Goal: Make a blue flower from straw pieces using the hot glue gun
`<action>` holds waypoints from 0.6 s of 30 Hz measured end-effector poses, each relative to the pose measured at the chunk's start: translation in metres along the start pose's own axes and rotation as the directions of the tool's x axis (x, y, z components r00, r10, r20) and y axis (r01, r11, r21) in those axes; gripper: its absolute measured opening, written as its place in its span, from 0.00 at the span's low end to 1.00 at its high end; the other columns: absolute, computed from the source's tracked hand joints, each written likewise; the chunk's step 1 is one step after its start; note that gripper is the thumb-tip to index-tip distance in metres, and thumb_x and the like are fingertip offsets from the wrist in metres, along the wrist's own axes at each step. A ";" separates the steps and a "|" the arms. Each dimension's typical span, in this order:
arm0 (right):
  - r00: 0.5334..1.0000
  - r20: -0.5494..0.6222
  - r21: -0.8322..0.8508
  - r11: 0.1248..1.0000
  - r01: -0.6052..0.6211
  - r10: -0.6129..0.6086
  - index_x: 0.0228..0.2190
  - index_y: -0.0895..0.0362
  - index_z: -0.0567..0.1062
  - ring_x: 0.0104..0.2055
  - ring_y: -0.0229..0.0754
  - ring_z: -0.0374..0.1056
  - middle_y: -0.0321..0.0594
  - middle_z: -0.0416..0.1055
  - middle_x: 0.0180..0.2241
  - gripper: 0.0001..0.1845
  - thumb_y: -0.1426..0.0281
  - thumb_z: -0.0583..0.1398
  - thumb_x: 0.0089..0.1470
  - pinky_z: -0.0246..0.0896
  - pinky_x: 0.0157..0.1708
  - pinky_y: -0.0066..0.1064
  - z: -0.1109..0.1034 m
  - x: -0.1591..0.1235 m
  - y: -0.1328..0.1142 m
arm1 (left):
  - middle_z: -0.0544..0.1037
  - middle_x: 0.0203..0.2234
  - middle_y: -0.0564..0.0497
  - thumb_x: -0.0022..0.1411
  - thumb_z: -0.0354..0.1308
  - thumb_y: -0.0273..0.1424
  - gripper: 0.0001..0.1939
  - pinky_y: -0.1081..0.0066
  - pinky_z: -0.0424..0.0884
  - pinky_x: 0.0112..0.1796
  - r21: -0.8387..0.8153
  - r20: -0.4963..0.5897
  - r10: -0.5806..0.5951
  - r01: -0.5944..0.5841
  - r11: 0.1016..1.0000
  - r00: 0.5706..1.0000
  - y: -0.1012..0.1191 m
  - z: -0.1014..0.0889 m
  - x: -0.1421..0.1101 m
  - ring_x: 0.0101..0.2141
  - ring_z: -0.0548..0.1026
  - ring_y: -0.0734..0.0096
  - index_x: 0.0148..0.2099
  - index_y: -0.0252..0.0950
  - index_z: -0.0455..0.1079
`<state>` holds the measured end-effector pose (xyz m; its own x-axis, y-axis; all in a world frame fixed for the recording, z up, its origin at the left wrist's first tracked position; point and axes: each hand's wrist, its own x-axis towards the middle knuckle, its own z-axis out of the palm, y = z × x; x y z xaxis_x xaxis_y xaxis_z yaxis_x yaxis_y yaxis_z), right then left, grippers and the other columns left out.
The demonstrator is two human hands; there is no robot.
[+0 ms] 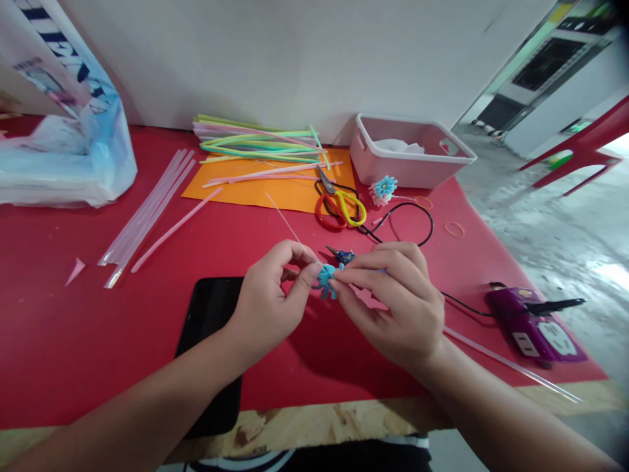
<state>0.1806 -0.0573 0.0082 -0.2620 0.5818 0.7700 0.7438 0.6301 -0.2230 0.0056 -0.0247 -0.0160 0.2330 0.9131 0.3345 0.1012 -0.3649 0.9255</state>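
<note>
A small light-blue flower (326, 280) with narrow curled petals is held up over the red table between both hands. My left hand (276, 288) pinches it from the left, thumb against forefinger. From that pinch a thin pale wire (287, 221) sticks out up and to the left. On the right side, the fingertips of my right hand (393, 298) are closed on the flower's petals. Just behind the fingers lies a dark blue glue gun (344, 255) with a pointed tip, its body partly hidden by my right hand.
Scissors (339, 208) lie on an orange sheet (196, 185) below bundled colored stems (260, 141). A pink basket (407, 164), a finished flower cluster (383, 189) and a purple power strip (535, 324) are to the right. Clear tubes (147, 216), a phone (211, 393) and a plastic bag (98, 151) are left.
</note>
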 end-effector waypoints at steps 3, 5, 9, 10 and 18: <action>0.998 0.031 0.046 0.997 0.057 -0.058 0.34 0.57 0.79 0.37 0.44 0.70 0.42 0.78 0.32 0.06 0.77 0.67 0.53 0.70 0.41 0.41 0.000 0.000 0.001 | 0.77 0.32 0.52 0.67 0.57 0.28 0.02 0.71 0.74 0.35 0.099 0.003 0.034 -0.034 0.994 0.999 0.003 -0.002 0.001 0.32 0.77 0.72 0.38 0.38 0.67; 0.996 0.044 0.073 0.995 0.072 -0.076 0.34 0.57 0.79 0.36 0.43 0.70 0.41 0.78 0.31 0.06 0.77 0.67 0.53 0.69 0.42 0.41 0.000 0.000 0.003 | 0.77 0.32 0.52 0.67 0.56 0.27 0.03 0.72 0.73 0.35 0.156 0.024 0.046 -0.049 0.986 0.999 0.004 -0.003 0.001 0.32 0.77 0.73 0.38 0.38 0.66; 0.995 0.083 0.128 0.990 0.052 -0.063 0.32 0.55 0.79 0.37 0.43 0.70 0.39 0.78 0.31 0.05 0.76 0.68 0.53 0.69 0.42 0.41 0.000 0.001 0.010 | 0.76 0.31 0.53 0.68 0.54 0.26 0.03 0.73 0.72 0.35 0.252 0.096 0.077 -0.099 0.963 0.992 0.006 -0.006 0.000 0.32 0.76 0.73 0.39 0.37 0.66; 0.994 0.093 0.133 0.990 0.045 -0.057 0.32 0.55 0.79 0.38 0.44 0.70 0.39 0.79 0.31 0.05 0.76 0.68 0.53 0.69 0.42 0.41 0.000 0.001 0.010 | 0.76 0.31 0.52 0.68 0.54 0.25 0.03 0.73 0.71 0.35 0.280 0.108 0.095 -0.122 0.952 0.990 0.007 -0.006 -0.001 0.32 0.76 0.73 0.39 0.36 0.66; 0.999 0.047 0.048 0.999 0.016 -0.018 0.31 0.57 0.79 0.37 0.46 0.69 0.41 0.79 0.29 0.05 0.76 0.69 0.51 0.68 0.39 0.44 0.000 -0.003 0.002 | 0.76 0.32 0.49 0.68 0.54 0.25 0.02 0.72 0.70 0.39 0.439 0.126 0.271 -0.298 0.847 0.954 0.007 -0.006 -0.003 0.35 0.75 0.71 0.40 0.34 0.67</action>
<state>0.1827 -0.0576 0.0051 -0.3040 0.5937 0.7451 0.7088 0.6635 -0.2394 -0.0003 -0.0287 -0.0098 0.3717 0.7498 0.5474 0.4412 -0.6615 0.6064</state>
